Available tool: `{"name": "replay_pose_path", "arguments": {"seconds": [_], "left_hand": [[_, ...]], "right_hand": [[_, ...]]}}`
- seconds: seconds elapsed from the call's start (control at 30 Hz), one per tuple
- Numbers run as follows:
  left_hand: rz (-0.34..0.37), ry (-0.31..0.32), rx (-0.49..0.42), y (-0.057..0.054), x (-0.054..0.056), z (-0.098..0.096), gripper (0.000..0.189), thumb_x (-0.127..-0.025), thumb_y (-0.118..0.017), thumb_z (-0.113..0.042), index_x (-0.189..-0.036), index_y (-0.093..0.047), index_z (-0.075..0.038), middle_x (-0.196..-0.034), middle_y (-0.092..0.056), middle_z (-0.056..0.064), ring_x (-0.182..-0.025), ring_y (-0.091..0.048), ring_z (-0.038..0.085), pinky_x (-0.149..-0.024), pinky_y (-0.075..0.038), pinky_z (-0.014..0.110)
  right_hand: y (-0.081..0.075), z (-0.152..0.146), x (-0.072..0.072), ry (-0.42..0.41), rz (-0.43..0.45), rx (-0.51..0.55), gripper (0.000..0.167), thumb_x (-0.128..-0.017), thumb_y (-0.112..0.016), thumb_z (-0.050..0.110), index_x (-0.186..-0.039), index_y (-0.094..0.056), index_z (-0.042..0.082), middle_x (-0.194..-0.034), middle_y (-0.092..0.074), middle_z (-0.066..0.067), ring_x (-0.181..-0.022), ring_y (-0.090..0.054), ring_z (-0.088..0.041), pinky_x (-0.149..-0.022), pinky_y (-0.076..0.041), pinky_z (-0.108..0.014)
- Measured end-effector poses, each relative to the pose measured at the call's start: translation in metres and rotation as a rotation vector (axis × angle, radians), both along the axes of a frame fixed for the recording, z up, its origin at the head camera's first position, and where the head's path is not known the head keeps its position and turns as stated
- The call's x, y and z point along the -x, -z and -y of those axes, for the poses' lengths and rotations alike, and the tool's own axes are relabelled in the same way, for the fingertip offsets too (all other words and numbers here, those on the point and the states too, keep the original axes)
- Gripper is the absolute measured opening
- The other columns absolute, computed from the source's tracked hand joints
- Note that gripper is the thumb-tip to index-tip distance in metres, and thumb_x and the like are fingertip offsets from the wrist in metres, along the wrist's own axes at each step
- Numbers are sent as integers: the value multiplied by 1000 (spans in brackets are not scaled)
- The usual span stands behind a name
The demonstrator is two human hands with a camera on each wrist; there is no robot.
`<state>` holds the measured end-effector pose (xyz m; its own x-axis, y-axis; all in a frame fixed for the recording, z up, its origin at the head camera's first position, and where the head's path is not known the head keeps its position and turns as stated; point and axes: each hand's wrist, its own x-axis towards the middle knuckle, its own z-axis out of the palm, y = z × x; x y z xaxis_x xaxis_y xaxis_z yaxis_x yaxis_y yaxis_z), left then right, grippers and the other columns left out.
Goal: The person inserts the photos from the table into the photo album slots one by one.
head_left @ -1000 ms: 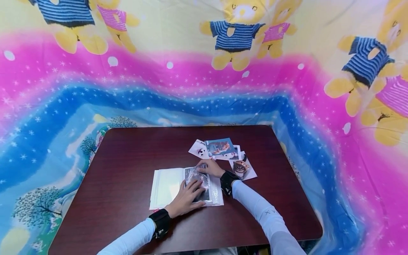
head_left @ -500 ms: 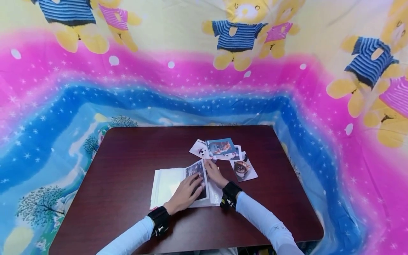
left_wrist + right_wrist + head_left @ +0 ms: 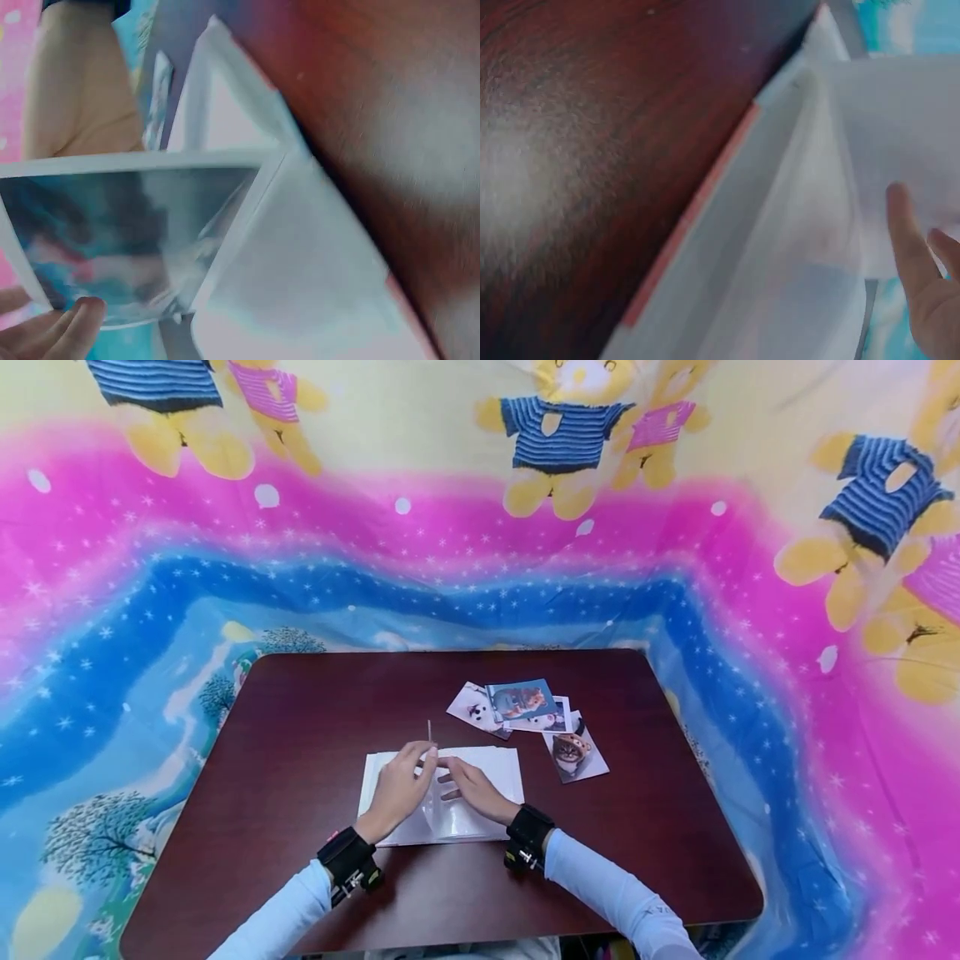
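Page (image 3: 135,232) now upright, pinched by left hand (image 3: 396,787), right hand (image 3: 478,790) spread; table (image 3: 315,710) amid drapes (image 3: 405,560).

Backdrop: soft, wrinkled printed fabric sheet (image 3: 405,531) hung behind the table and down both sides, creased at the two back corners. Print top to bottom: pale cream-yellow band (image 3: 397,410), hot-pink band (image 3: 337,514) with white blobs and snowflakes, wavy deep-blue band (image 3: 247,581), pale-blue landscape with leafy dark-green trees (image 3: 101,831). Large yellow bears in blue-striped tops (image 3: 566,437) repeat up high, each beside a smaller yellow bear in a pink-striped top (image 3: 662,425). Furniture: dark reddish-brown wood-grain table (image 3: 315,710), rounded corners. Light's diffuse; both wrist views show hazy pale glare (image 3: 514,172) on the tabletop.
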<state>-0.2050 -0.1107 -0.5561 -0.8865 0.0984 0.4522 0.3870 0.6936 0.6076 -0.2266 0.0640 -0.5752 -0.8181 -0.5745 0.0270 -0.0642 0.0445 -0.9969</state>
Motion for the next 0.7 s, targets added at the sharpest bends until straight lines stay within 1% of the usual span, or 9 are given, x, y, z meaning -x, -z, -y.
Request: {"name": "replay_pose_path", "arguments": {"seconds": [0.03,0.13,0.17,0.23,0.3,0.37,0.47,0.57,0.7], "left_hand": [[10,-30,-6,-3,1,4,36,-103,-50,-31,-119,-69,-5,-118,-67,10,-85,-70,23,-72,-55,45],[17,-96,4,-6,1,18,34,-101,-55,-29,-117,-70,-3,-112,-69,10,-74,-70,20,-67,-54,44],[10,-109,14,-6,1,23,34,-99,-57,-28,-117,-70,-3,-111,-70,11,-71,-70,19,-64,-54,43],[-26,-122,28,-2,1,31,30,-96,-60,-22,-116,-71,-2,-108,-70,12,-65,-68,17,-60,-54,43],[-60,-134,43,1,-1,37,27,-92,-63,-14,-113,-71,1,-105,-70,14,-63,-67,17,-58,-54,43],[-71,-142,56,5,-3,42,26,-88,-65,-6,-112,-71,3,-103,-69,16,-63,-67,19,-56,-53,42],[-45,-167,81,12,-5,49,28,-84,-66,0,-111,-70,6,-103,-67,20,-65,-66,22,-57,-53,43],[-2,-194,108,18,-6,55,29,-83,-67,1,-111,-70,6,-103,-66,22,-67,-65,26,-58,-53,45],[33,-215,125,25,-7,61,28,-82,-68,1,-110,-71,7,-104,-66,23,-74,-67,35,-62,-53,51]], "right_hand": [[0,3,-1,-18,-28,-26,46,-111,-25,22,-142,-46,-6,-142,-47,-25,-121,-53,-45,-89,-54,-48],[17,11,1,-51,-124,-83,44,-111,-26,18,-142,-47,-5,-144,-47,-23,-126,-51,-41,-96,-50,-44],[22,13,2,-58,-155,-99,44,-111,-26,18,-141,-48,-5,-144,-48,-21,-126,-51,-39,-98,-48,-43],[25,15,1,-77,-190,-124,42,-110,-26,14,-140,-49,-6,-144,-48,-21,-128,-50,-38,-102,-45,-43],[33,17,1,-66,-244,-178,44,-111,-27,19,-137,-54,-4,-144,-50,-18,-130,-50,-32,-105,-42,-39],[35,18,0,-69,-286,-235,45,-111,-28,23,-133,-59,-1,-143,-52,-15,-132,-49,-28,-108,-39,-36],[37,18,-3,-90,-341,-287,46,-110,-29,25,-129,-63,0,-144,-51,-15,-135,-44,-27,-111,-34,-38],[38,19,-4,-117,-381,-300,46,-110,-29,24,-127,-64,-1,-144,-51,-18,-135,-44,-28,-112,-33,-40],[40,22,-5,-140,-409,-297,46,-110,-30,23,-126,-64,-3,-142,-51,-21,-135,-45,-29,-112,-33,-39]]}}
